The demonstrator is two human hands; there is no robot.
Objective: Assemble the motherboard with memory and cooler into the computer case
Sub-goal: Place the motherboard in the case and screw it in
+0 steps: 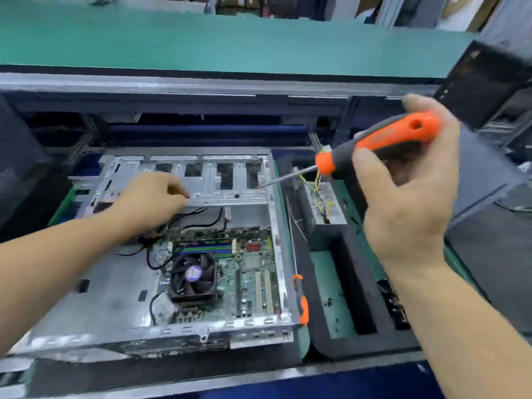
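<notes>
An open silver computer case (121, 306) lies flat on the bench. Inside it sits the green motherboard (253, 272), with memory sticks (204, 247) and a black fan cooler (193, 276) mounted on it. Black cables (161, 254) trail left of the cooler. My left hand (149, 197) reaches into the case near the drive-bay bracket (230, 180), its fingers curled; what they pinch is hidden. Raised to the right of the case, my right hand (408, 191) grips an orange and grey screwdriver (383, 139), whose tip points left toward the bracket's right end.
A second orange-handled screwdriver (300, 300) lies along the case's right side. Right of it a black foam tray (354, 283) holds a power supply (322, 203) with coloured wires. A green shelf (201, 44) overhangs the back, and dark cases (495, 82) stand right.
</notes>
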